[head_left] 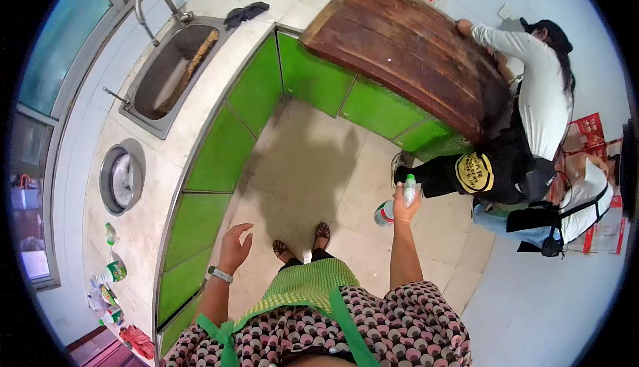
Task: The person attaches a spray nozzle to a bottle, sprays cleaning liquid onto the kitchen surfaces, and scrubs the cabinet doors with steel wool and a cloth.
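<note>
My right hand (405, 208) is closed around a spray bottle (384, 214), held out over the floor to the right. Its green and white nozzle shows above the fingers, and the coloured body hangs below, partly covered by the hand. My left hand (234, 247) holds nothing, thumb and fingers apart, in the air beside the green cabinet doors (188, 227). A pale watch (220, 274) sits on the left wrist.
A metal basin (106, 190) stands on the counter near the sink (163, 126); several bottles (114, 272) and a red cloth (137, 342) lie further down. A person (546, 100) leans over the brown wooden board (399, 47); another person (586, 200) is behind at right.
</note>
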The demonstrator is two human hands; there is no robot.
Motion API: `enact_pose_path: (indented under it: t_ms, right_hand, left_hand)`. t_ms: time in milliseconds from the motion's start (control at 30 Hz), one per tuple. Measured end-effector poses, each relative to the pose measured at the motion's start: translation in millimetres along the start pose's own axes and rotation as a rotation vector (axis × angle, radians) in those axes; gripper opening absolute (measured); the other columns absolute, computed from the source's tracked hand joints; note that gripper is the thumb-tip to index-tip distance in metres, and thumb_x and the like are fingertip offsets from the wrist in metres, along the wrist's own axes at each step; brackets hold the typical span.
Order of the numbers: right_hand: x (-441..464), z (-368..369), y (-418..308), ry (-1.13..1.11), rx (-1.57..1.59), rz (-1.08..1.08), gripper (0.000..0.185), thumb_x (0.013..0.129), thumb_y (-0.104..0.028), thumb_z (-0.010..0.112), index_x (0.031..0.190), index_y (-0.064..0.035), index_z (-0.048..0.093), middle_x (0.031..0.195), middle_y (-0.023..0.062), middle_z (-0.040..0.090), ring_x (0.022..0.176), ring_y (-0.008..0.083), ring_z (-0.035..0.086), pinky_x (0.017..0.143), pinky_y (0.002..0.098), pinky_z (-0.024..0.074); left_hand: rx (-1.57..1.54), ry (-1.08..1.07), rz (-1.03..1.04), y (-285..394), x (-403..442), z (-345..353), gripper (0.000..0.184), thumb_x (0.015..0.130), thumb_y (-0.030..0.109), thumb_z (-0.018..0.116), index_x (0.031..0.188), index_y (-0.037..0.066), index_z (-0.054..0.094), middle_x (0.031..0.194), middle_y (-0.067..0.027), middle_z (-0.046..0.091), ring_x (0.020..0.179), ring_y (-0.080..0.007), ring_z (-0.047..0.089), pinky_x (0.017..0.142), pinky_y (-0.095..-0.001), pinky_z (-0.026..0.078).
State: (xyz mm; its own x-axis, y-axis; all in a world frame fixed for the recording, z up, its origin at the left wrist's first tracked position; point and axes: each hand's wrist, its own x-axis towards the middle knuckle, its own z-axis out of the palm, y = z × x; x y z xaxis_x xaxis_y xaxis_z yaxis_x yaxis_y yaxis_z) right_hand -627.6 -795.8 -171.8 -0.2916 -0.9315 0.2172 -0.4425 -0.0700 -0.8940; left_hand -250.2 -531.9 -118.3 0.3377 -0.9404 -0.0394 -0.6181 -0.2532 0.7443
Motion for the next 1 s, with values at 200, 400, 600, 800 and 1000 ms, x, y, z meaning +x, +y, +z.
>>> enact_pose_path:
  t_ms: [200,400,600,800,1000]
  right_hand:
    - [4.9,-11.5,-78.7,0.128,0.205,0.04,0.022,0.079,-0.018,0.07,0.088,-0.0017,0.059,0.074,0.0052,0.06,0.056,0.0107,0.055,0.05,0.0248,0.046]
    - [7.7,23.6,-145.9,0.055,0.273,0.042,0.022,0.08,-0.017,0.069,0.089,-0.0002,0.059,0.072,0.0031,0.058,0.056,0.0099,0.053,0.05,0.0258,0.0435]
    - [6.8,124.1,-209.0,-0.125,0.396,0.085,0.018,0.079,-0.016,0.069,0.086,-0.0021,0.059,0.066,0.0023,0.056,0.053,0.0111,0.05,0.049,0.0265,0.0397]
    - [37.0,239.6,-250.9,-0.305,0.46,-0.068,0.019,0.08,-0.016,0.068,0.089,-0.001,0.061,0.071,0.0036,0.058,0.055,0.0103,0.051,0.051,0.0255,0.0428]
    - [144.1,265.8,-291.9,-0.193,0.559,-0.133,0.025,0.079,-0.018,0.07,0.094,-0.0012,0.061,0.069,0.0042,0.059,0.055,0.0126,0.056,0.052,0.0273,0.0449]
  left_hand:
    - [-0.043,0.098,-0.026,-33.3,-21.6,-49.6,0.024,0.078,0.006,0.064,0.102,0.004,0.06,0.1,-0.0149,0.063,0.092,-0.0294,0.061,0.08,-0.0353,0.049]
    - [-0.164,0.212,-0.206,-61.3,-47.2,-89.7,0.029,0.079,0.013,0.062,0.107,0.004,0.06,0.101,-0.0143,0.064,0.09,-0.0256,0.062,0.08,-0.0329,0.049]
    - [-0.221,0.354,-0.278,-79.6,-66.4,-102.2,0.027,0.08,0.01,0.062,0.107,0.004,0.06,0.101,-0.0129,0.064,0.088,-0.0225,0.062,0.08,-0.0313,0.049]
    - [-0.147,0.414,-0.445,-76.2,-70.6,-106.3,0.028,0.08,0.008,0.063,0.106,0.002,0.06,0.099,-0.0135,0.064,0.089,-0.0224,0.062,0.081,-0.0313,0.049]
    - [-0.177,0.459,-0.677,-58.0,-40.9,-106.1,0.026,0.081,0.008,0.062,0.107,0.002,0.06,0.1,-0.0138,0.065,0.093,-0.0229,0.063,0.083,-0.0317,0.049]
